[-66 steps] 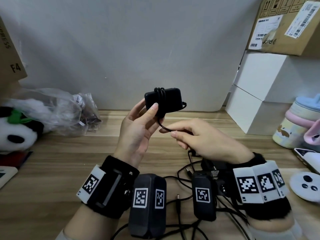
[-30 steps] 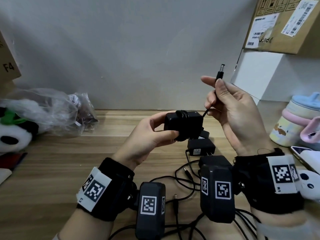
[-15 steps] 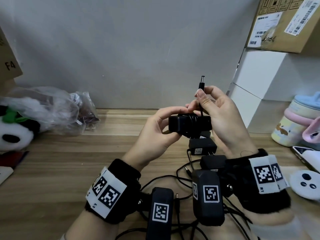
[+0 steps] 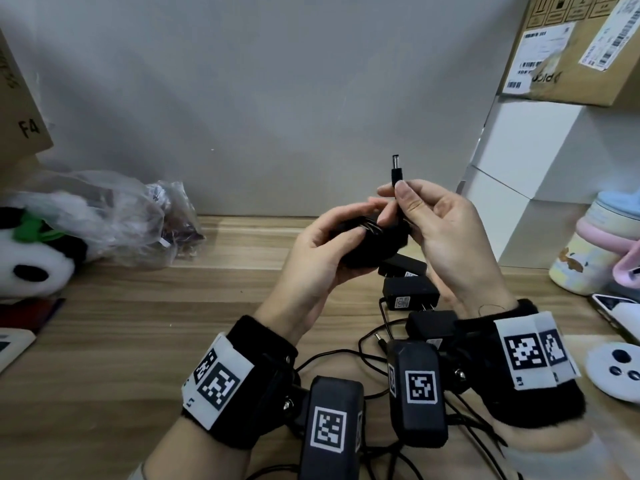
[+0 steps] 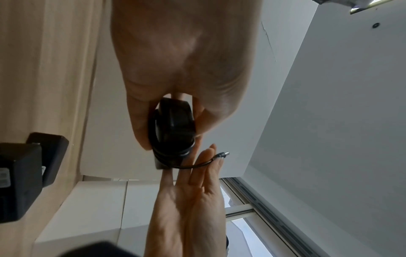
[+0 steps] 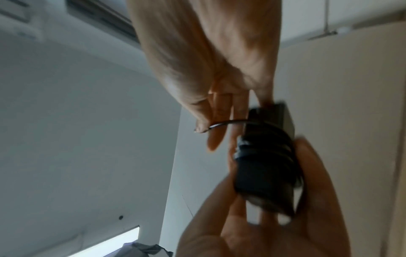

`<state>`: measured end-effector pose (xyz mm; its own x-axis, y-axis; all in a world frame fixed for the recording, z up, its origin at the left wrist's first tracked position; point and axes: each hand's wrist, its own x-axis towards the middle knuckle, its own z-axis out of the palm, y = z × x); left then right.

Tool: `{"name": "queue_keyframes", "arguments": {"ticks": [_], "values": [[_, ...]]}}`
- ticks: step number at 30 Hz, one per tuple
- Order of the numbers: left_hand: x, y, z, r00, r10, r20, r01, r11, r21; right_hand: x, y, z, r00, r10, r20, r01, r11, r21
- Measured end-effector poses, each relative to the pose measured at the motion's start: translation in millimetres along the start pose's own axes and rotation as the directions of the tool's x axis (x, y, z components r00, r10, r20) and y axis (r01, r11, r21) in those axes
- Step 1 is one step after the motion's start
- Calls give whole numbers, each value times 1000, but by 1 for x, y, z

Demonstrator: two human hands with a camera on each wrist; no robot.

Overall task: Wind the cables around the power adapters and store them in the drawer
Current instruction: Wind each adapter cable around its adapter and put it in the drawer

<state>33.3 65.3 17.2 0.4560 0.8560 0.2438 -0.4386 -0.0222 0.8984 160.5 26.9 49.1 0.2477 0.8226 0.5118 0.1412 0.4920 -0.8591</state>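
Dim even light, wide-angle edge bending, blurred right-wrist view
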Motion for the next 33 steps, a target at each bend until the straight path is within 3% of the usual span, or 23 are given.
{"name": "queue_keyframes", "arguments": {"ticks": [4,7,12,25,33], "values": [[1,2,-5,996,39,-74,-39,999,-1,2,3,-10,996,-81,-47,67,967,-247],[2,1,-5,987,72,-143,-56,992,110,1,3,-11,999,-40,0,38,938,-345],[2,-1,-6,972,21,-234,-6,998,63,-3,1,-7,999,-41,-6,34,883,-468],[2,5,-9,991,-36,-129,40,999,27,-2,1,-12,997,-17,74,58,808,-586],[3,7,-11,991,-62,-123,61,998,-6,-2,-6,-10,998,-8,66,40,870,-492]]}}
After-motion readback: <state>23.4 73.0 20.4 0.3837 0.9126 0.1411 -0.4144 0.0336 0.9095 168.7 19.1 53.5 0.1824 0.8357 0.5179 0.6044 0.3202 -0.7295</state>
